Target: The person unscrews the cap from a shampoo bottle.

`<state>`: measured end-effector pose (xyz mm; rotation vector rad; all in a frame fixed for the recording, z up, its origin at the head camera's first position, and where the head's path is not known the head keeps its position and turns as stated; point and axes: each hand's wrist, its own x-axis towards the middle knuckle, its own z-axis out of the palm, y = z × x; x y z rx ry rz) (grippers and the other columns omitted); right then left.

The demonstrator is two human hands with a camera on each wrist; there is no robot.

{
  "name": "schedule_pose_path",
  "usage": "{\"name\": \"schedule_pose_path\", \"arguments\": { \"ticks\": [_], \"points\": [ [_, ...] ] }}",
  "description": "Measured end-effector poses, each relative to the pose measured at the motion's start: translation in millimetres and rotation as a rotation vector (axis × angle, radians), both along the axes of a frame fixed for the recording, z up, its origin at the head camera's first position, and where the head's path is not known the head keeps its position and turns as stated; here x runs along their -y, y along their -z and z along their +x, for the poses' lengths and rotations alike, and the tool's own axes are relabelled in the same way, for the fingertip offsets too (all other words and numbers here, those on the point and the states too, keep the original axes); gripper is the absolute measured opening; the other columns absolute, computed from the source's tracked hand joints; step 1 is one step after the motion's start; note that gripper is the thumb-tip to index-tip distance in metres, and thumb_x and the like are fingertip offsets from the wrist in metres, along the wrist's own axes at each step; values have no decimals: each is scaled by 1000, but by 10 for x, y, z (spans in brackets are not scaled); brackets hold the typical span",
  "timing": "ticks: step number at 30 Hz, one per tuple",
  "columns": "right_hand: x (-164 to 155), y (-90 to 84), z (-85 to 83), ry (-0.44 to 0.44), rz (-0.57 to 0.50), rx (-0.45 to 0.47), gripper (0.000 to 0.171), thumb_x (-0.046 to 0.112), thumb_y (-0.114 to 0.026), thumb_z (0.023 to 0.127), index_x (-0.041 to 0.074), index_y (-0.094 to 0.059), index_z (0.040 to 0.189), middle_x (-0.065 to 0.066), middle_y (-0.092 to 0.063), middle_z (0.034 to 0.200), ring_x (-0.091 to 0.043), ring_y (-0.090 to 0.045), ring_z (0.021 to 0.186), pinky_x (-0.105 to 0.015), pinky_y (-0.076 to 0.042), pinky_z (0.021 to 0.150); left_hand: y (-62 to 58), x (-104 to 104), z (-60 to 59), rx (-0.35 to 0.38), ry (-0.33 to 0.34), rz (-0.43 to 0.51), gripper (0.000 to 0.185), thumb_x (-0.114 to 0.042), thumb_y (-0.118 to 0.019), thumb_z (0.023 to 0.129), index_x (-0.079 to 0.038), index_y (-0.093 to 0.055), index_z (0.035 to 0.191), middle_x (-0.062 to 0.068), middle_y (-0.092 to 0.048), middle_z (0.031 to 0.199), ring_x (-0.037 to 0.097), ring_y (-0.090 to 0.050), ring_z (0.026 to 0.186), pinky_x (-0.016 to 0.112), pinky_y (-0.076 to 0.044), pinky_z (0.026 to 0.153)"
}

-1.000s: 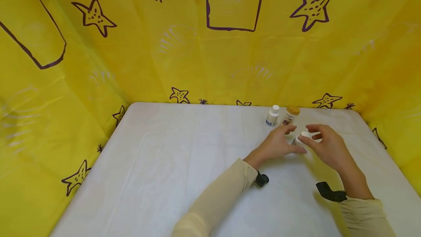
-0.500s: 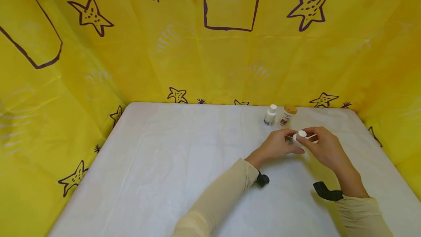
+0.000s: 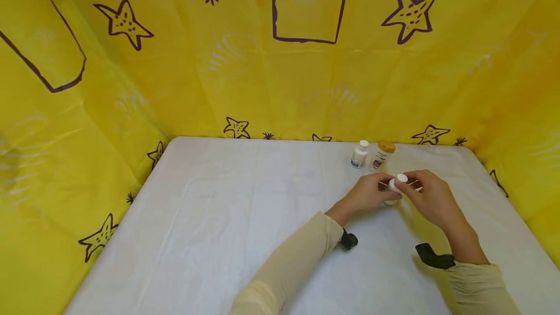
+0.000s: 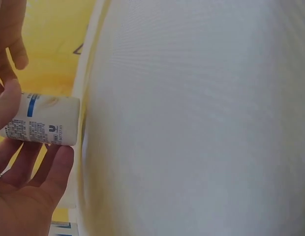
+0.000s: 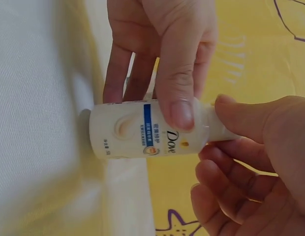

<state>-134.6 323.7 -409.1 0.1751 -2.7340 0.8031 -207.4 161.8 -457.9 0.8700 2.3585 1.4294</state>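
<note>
we have the small white plastic dove bottle (image 3: 392, 189) held between both hands, just above the white cloth-covered worktop (image 3: 245, 218), near its far right part. left hand (image 3: 366, 193) grips the bottle body: in the right wrist view the thumb presses the labelled front and the fingers (image 5: 124, 73) wrap behind it. right hand (image 3: 430, 197) pinches the white cap (image 3: 401, 178) end between thumb and curled fingers; the cap itself is mostly covered in the right wrist view.

key relation: the bottle's long axis runs base-to-cap from the left fingers toward the right fingers, cap end up and tilted toward the right hand in the head view. base end sits on the left-hand side, close to the worktop; we cannot tell whether it touches. both hands are in contact, so neither is nearer; the left carries the body, the right has the cap.

beyond the fingers, toward the far edge: a small white bottle with white cap (image 3: 359, 154) and a white bottle with tan cap (image 3: 380, 154), upright, just beside each other, near the left fingers but apart from them.

open room: wide bare cloth on the left-hand side and toward us. yellow star-print sheet walls (image 3: 175, 62) close the far side and both flanks; the right wall is nearer to the right hand.
</note>
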Motion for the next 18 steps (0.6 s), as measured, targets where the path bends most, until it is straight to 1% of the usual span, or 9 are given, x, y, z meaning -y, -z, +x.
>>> {"name": "schedule_pose_path", "arguments": {
  "ticks": [9, 14, 18],
  "points": [
    [68, -10, -17, -12, -31, -42, 33, 20, -72, 96, -7, -67, 114, -22, -68, 100, -37, -67, 86, -16, -48, 64, -4, 78, 7, 57, -11, 50, 45, -26, -85, 84, -15, -69, 124, -5, -73, 114, -3, -65, 92, 9, -52, 79],
    [140, -20, -35, -13, -38, -32, 35, 21, -70, 97, -8, -66, 117, -23, -68, 103, -37, -66, 87, -14, -48, 65, -20, 167, -16, 27, -29, 36, 43, -30, -85, 84, -17, -70, 122, -7, -73, 110, -4, -63, 89, 9, -52, 77],
    [219, -21, -52, -4, -66, -22, 36, 21, -69, 98, -7, -65, 120, -23, -67, 105, -37, -66, 89, -13, -47, 65, -39, 258, -46, -8, -27, 22, 43, -34, -83, 86, -18, -70, 124, -10, -73, 107, -4, -60, 88, 9, -51, 76]
  ]
}}
